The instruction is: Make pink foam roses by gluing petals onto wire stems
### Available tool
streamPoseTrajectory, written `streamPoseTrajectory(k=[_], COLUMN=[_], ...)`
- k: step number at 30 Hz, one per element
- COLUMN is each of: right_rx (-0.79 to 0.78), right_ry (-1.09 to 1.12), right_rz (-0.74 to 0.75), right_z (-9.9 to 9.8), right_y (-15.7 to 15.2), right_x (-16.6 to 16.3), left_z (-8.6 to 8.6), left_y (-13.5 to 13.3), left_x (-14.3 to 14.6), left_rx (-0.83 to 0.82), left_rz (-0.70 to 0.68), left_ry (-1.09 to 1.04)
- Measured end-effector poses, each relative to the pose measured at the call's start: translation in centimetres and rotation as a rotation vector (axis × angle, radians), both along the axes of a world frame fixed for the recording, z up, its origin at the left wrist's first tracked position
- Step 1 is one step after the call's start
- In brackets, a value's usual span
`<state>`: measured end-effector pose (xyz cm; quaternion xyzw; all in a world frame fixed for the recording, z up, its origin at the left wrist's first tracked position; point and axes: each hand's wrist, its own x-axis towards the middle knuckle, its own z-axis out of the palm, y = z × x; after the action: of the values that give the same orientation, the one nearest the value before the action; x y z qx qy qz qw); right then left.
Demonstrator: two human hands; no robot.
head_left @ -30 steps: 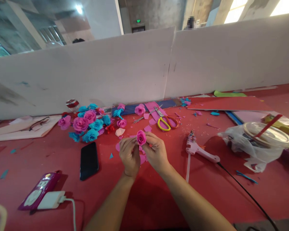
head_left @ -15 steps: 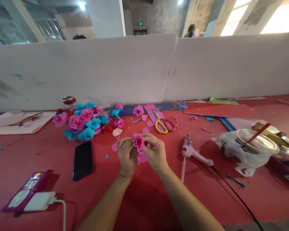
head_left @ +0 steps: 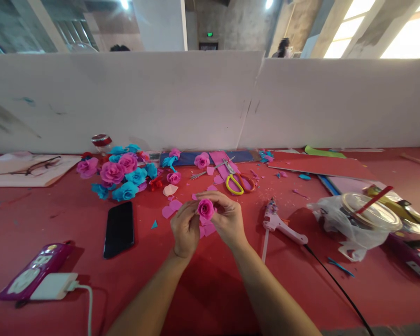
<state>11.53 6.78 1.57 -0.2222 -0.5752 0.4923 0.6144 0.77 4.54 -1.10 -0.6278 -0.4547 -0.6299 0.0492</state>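
Note:
Between my two hands is a pink paper rose, its spiral centre facing me. My left hand pinches it from the left side, with the fingertips partly hidden behind the bloom. From the right, my right hand has its thumb and fingers closed on the petals. Loose pink paper petals lie on the table under and around the hands. Beyond them are scissors with yellow and orange handles, resting on a pink paper strip. A finished pink rose sits to their left.
A bunch of pink and blue paper roses stands at the left, behind a black phone. A power strip holds a white charger. On the right are a glue gun with a cord and a bagged tub. A white partition rises behind.
The rose has tilted or turned slightly and sits a little lower and further right in view. Both hands still hold it. The camera view has shifted slightly.

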Motion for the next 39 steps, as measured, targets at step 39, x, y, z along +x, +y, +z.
streamPoseTrajectory(k=[39], right_rx=[-0.151], right_ry=[-0.013], right_rz=[-0.05], right_z=[0.1], right_y=[-0.1], right_x=[0.2], left_z=[1.7], left_y=[0.3], left_x=[-1.3], left_rx=[0.106], left_rz=[0.024], left_ry=[0.182])
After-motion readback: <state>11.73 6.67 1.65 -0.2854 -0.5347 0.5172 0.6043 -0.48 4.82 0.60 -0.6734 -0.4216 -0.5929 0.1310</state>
